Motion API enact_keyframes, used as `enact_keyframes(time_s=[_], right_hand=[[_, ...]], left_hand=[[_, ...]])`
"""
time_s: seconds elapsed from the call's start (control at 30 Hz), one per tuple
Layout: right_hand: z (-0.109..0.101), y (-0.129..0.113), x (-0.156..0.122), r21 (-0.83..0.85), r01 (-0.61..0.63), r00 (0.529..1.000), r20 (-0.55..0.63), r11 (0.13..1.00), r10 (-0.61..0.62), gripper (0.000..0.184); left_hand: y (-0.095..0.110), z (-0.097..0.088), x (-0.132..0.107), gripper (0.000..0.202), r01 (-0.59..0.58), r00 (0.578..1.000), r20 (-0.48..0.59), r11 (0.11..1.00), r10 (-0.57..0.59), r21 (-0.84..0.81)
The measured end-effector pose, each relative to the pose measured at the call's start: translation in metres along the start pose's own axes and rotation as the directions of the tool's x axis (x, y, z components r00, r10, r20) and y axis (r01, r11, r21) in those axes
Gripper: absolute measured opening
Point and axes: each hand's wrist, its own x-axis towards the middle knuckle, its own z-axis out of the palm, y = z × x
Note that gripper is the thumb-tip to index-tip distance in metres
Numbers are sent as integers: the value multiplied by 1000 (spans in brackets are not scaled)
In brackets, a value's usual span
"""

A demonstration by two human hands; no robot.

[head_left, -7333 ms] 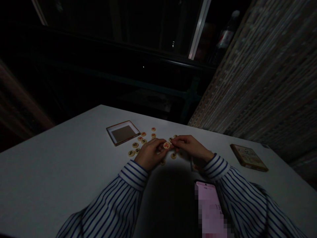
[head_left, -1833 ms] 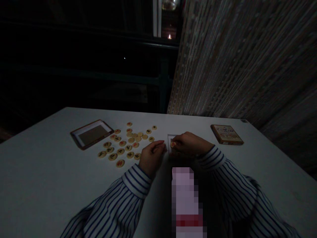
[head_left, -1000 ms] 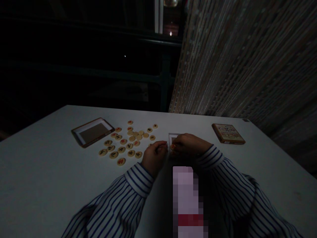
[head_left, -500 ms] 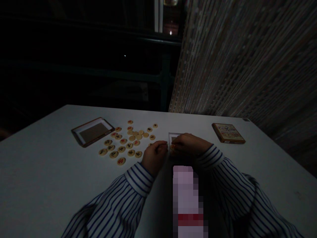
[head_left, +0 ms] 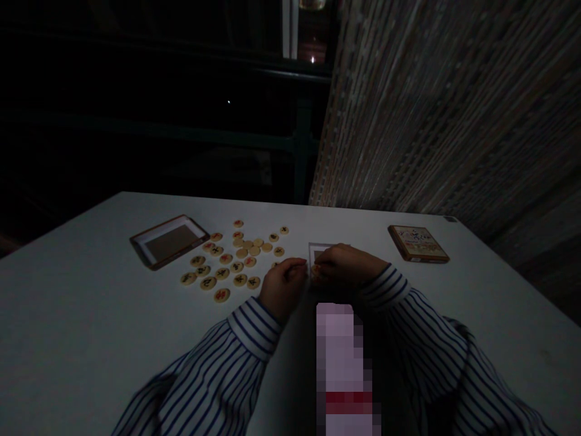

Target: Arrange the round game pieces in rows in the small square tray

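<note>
Barely moved, the right hand (head_left: 347,266) pinches one disc (head_left: 316,269), the left hand (head_left: 281,284) with grip unclear, beside about twenty-five loose discs (head_left: 236,267).

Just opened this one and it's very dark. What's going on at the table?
A person in striped sleeves sits at a white table. The right hand appears to pinch a round piece at the edge of a small square tray. The left hand is curled right beside it. Loose pieces lie spread to the left, next to an open box. A closed box lies to the right.
</note>
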Motion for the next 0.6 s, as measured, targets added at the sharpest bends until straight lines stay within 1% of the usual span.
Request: enact_keyframes(time_s=[0.2,0.6], right_hand=[[1,1,-1,-11,-27,1000,6,1000,27,26],[-1,-2,-1,-4,-18,1000,12,1000,18,26]], left_hand=[[1,0,0,26,7,1000,9,1000,-7,-16],[-1,0,0,24,-7,1000,-4,1000,7,-29]])
